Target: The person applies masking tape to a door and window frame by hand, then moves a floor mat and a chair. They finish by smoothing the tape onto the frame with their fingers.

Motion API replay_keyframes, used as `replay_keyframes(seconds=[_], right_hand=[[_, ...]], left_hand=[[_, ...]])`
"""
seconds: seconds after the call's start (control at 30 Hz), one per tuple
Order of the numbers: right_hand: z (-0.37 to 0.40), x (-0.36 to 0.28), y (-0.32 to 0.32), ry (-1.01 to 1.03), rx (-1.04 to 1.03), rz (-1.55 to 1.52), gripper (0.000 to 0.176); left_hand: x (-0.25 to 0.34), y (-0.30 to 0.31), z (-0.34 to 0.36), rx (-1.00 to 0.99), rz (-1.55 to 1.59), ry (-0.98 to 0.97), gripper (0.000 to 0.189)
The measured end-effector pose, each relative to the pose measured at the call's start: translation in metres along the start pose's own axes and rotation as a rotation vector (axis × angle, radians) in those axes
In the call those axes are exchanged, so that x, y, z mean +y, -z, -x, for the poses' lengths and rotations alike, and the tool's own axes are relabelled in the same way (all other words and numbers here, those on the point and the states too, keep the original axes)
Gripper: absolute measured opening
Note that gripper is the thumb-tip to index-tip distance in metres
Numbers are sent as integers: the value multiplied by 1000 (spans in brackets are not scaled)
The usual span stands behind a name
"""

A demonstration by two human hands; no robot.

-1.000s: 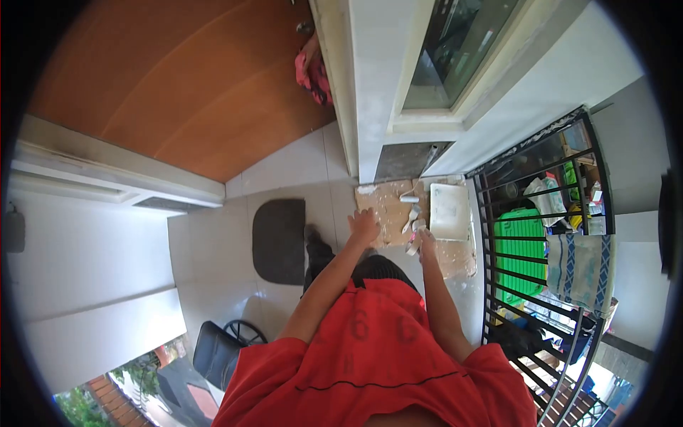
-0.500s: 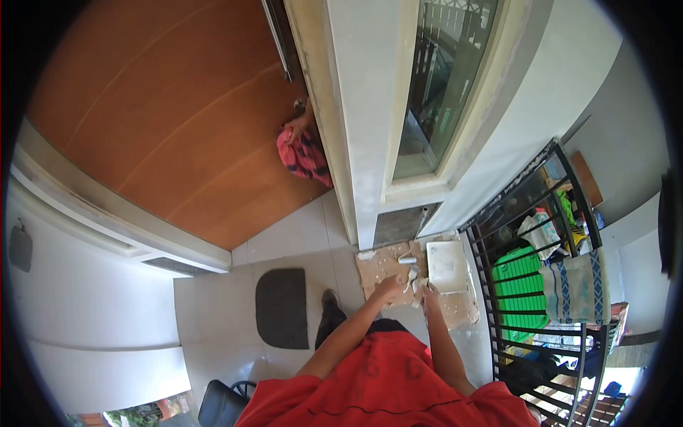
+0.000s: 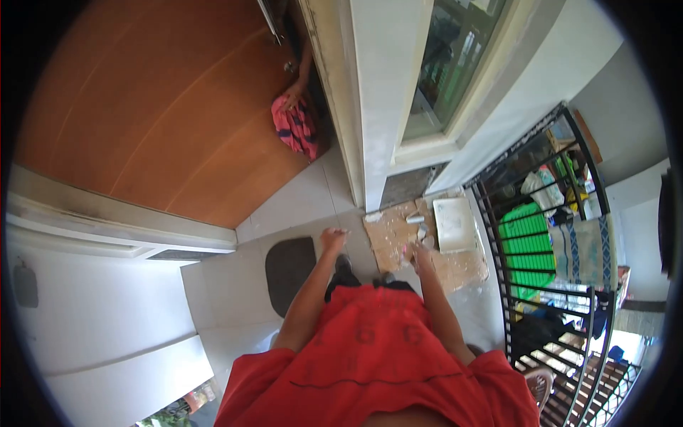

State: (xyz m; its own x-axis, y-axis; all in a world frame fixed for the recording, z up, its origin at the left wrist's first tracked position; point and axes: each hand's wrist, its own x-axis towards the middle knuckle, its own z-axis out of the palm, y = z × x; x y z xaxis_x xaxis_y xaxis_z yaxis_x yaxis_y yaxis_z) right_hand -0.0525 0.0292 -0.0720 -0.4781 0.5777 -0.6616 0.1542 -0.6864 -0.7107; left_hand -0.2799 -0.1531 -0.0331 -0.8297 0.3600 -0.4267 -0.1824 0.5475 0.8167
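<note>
My left hand [image 3: 331, 240] is raised over the pale tiled floor, beside the dark mat [image 3: 290, 274]. Its fingers are closed, and a small pale bit shows at the fingertips, too small to name. My right hand [image 3: 425, 255] hangs above the paint-spotted cardboard [image 3: 459, 267], fingers closed round something partly hidden, with a pinkish spot beside them. Close by on the cardboard are a paint roller [image 3: 415, 219] and a pale brush-like tool [image 3: 422, 231]. A white paint tray [image 3: 453, 224] lies to their right.
Another person's hand [image 3: 292, 96] holds a pink and dark cloth [image 3: 294, 128] against the brown door [image 3: 178, 92]. A white window wall [image 3: 377, 92] rises ahead. On the right, a black metal railing [image 3: 498, 263] borders a green basket [image 3: 526, 242] and a hanging patterned cloth [image 3: 583, 249].
My hands, together over the cardboard before, are now apart: the left has moved left toward the mat. The view has shifted. More of the other person's arm shows at the door.
</note>
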Motion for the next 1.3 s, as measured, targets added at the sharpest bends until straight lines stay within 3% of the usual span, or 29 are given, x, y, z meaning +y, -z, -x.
replay_keyframes(seconds=[0.07, 0.13, 0.33, 0.4, 0.47, 0.53, 0.6, 0.67, 0.73, 0.8, 0.87, 0.93, 1.0, 1.07, 1.17, 1.3], right_hand=[[10, -24, -22, 44, -47, -20, 48], [19, -45, -40, 135, -94, -64, 47], [39, -101, -90, 324, 87, 67, 43], [44, -102, -103, 361, 132, 69, 43], [40, -99, -112, 371, 59, 48, 43], [42, -94, -120, 329, 94, 16, 43], [49, -88, -129, 278, 48, -165, 43], [45, -83, -132, 285, 16, -141, 40], [14, -75, -122, 281, -100, 502, 36], [18, -86, -151, 253, -60, 711, 37], [-22, -71, -180, 768, -129, 1154, 38], [-28, -92, -243, 401, -267, 901, 39], [-57, -98, -295, 563, -480, 778, 42], [-94, -69, -338, 544, -275, 741, 51], [-106, -50, -376, 542, -187, 642, 66], [-120, -65, -414, 539, -145, 794, 82]], left_hand=[[-5, -24, -12, -58, 96, -106, 17], [49, -32, 8, -186, 4, -151, 24], [119, -59, 21, -343, 61, -327, 17], [112, -58, 12, -393, -58, -359, 28], [113, -55, 13, -480, 36, -301, 40], [81, -69, 1, -556, 153, -324, 41], [87, -63, 22, -586, 233, -255, 34], [82, -57, 24, -487, 80, -310, 32], [80, -47, 19, -361, -56, -364, 31], [62, -29, 22, -543, 394, -96, 28], [35, -12, 19, -505, 438, -8, 26], [11, 14, 27, -341, 374, -2, 22], [-16, 42, 41, -213, 401, 25, 22], [-54, 65, 50, -116, 291, 69, 23], [-112, 92, 66, -28, 300, 190, 20], [-131, 115, 77, 15, 434, 255, 16]])
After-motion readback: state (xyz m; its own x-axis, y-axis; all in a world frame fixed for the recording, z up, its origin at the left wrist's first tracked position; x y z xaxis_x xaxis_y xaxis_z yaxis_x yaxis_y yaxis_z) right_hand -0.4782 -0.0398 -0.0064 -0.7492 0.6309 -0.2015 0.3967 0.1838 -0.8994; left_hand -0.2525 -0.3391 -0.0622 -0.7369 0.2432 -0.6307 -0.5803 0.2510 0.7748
